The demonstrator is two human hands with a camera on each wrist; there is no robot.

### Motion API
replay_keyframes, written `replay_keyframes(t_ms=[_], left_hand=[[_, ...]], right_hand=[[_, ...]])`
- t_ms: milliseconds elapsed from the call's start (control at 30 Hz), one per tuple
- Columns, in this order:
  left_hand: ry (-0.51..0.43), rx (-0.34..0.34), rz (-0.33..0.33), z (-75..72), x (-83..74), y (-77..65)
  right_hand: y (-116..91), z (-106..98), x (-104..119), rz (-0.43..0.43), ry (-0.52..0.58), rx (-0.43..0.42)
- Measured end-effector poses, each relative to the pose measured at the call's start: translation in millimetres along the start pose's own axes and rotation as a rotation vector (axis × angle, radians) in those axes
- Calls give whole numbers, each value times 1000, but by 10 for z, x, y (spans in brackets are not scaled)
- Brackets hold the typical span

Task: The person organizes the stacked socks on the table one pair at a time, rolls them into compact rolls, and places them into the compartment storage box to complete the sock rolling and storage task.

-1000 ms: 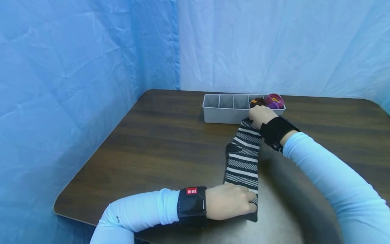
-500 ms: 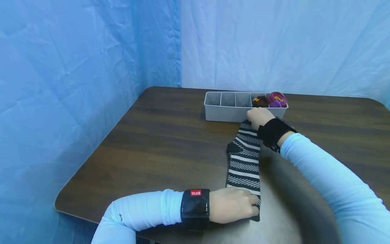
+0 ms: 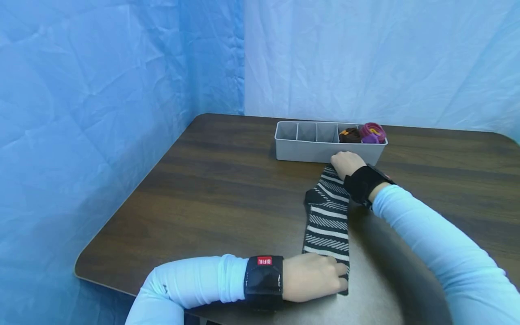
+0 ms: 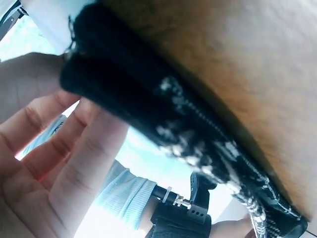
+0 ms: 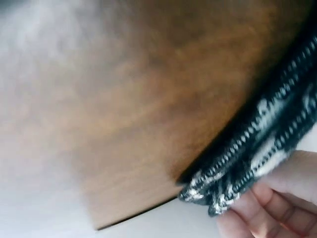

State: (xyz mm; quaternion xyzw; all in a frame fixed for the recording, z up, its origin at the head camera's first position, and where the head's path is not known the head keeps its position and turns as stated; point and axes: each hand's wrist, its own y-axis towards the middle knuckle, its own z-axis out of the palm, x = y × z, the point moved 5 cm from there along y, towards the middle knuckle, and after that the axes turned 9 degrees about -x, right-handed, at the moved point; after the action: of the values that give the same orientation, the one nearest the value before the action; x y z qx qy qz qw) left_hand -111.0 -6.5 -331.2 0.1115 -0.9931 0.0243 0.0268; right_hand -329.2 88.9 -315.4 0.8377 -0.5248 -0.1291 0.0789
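A pair of black socks with white stripes, laid one over the other, stretches lengthwise over the table, toes toward the back. At the cuff end, my left hand pinches the socks between thumb and fingers. In the left wrist view the doubled cuffs sit against the left fingers. My right hand grips the toe end, just in front of the grey box. Both toe layers show in the right wrist view, with the right fingers at their edge.
A grey divided box stands near the back edge of the dark wooden table. Its right compartments hold a brown bundle and a pink-purple roll. Blue sheeting hangs at the left and behind.
My right hand has drawn slightly back from the box toward me, the toe end moving with it. The left hand keeps its hold on the cuffs. The head view has shifted slightly.
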Motion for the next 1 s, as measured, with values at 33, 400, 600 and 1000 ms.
replay_keyframes(t_ms=[33, 400, 600, 1000], left_hand=[[1, -1, -1, 5, -3, 3], [-69, -6, -10, -23, 2, 7], [-127, -83, -20, -278, 123, -196], [-71, -177, -31, -362, 303, -361]], right_hand=[[-1, 6, 0, -1, 1, -3], [-33, 33, -48, 30, -3, 29], [-284, -259, 95, 16, 88, 86], [-1501, -748, 787, -323, 469, 37]])
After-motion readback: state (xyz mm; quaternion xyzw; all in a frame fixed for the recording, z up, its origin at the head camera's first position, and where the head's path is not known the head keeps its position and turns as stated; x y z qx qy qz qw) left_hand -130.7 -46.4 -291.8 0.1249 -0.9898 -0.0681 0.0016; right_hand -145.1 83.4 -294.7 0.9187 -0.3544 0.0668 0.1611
